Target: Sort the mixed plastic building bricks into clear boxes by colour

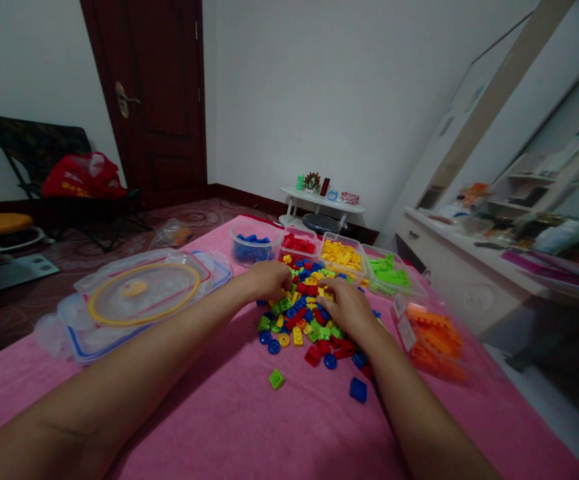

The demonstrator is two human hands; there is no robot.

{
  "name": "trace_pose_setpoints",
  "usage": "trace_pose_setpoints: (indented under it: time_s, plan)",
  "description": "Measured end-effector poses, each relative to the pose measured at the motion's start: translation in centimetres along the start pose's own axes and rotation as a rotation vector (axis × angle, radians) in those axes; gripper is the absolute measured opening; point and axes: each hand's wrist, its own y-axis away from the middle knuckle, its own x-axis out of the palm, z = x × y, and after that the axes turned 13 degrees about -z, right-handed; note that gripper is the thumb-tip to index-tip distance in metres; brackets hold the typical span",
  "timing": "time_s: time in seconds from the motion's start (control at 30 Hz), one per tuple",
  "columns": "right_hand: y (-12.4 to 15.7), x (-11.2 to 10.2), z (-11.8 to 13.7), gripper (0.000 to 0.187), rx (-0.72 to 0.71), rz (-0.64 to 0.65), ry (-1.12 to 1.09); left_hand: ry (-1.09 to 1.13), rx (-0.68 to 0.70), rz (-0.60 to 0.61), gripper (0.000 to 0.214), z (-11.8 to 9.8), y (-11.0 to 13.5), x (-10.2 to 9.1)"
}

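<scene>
A heap of mixed toy building bricks (299, 313) in red, blue, yellow and green lies on a pink cloth, with a few small wheels at its near edge. At the heap's left side my left hand (271, 279) is closed, its fingers bent down into the bricks; what they grip is hidden. My right hand (345, 304) rests on the heap's right side, thumb and fingers apart, fingertips touching bricks. A loose green brick (277, 379) and a dark blue brick (358, 390) lie nearer to me.
Behind the heap stand tubs of blue (239, 253), red (299, 233), yellow (361, 267) and green bricks (392, 275). A clear box (462, 367) of orange bricks is at right. Stacked clear lids (144, 270) lie at left on the pink cloth (249, 427).
</scene>
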Motion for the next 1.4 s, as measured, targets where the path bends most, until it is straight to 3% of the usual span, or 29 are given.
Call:
trace_pose_setpoints:
  time_s: [0.1, 0.2, 0.3, 0.43, 0.57, 0.73, 0.83, 0.97, 1.07, 1.17, 1.3, 1.4]
  plan:
    - [-0.2, -0.4, 0.1, 0.026, 0.039, -0.01, -0.04, -0.038, -0.009, -0.025, 0.02, 0.2, -0.2, 0.2]
    - [-0.6, -1.2, 0.3, 0.023, 0.092, -0.064, -0.075, 0.063, -0.033, -0.074, 0.022, 0.8, -0.6, 0.0]
    - [-1.0, -1.8, 0.9, 0.023, 0.168, -0.152, -0.261, 0.422, -0.127, -0.063, 0.02, 1.2, -1.1, -0.3]
    - [-1.3, -2.4, 2.3, 0.033, 0.351, -0.16, -0.74, 0.989, -0.279, 0.055, 0.03, 0.5, -1.2, -0.6]
    - [-1.0, -2.8, 3.5, 0.043, 0.435, -0.065, -0.931, 1.2, -0.342, 0.155, 0.038, -0.5, -0.9, -0.4]
    - [-0.8, -2.7, 3.6, 0.041, 0.267, -0.022, -0.853, 1.206, -0.343, 0.202, 0.035, -0.7, -0.7, 0.2]
    - [-0.8, -2.6, 3.4, 0.037, 0.305, -0.073, -0.819, 1.214, -0.34, 0.169, 0.033, -0.8, -0.8, 0.3]
    - [-0.9, -2.7, 3.5, 0.04, 0.409, -0.057, -0.9, 1.203, -0.358, -0.011, 0.027, -0.9, -1.0, 0.4]
    - [-0.8, -2.8, 3.8, 0.038, 0.357, -0.054, -0.867, 1.095, -0.327, -0.189, 0.026, -1.0, -1.3, 0.9]
    - [-0.8, -2.5, 4.0, 0.036, 0.259, -0.137, -0.741, 0.978, -0.256, -0.321, 0.035, -1.1, -1.4, 1.7]
    - [-0.7, -2.1, 4.4, 0.026, 0.166, -0.15, -0.663, 0.877, -0.148, -0.408, 0.041, -2.0, -1.1, 2.0]
    - [-0.4, -1.9, 4.8, 0.02, 0.226, -0.074, -0.7, 0.886, -0.118, -0.372, 0.041, -2.5, -1.0, 1.8]
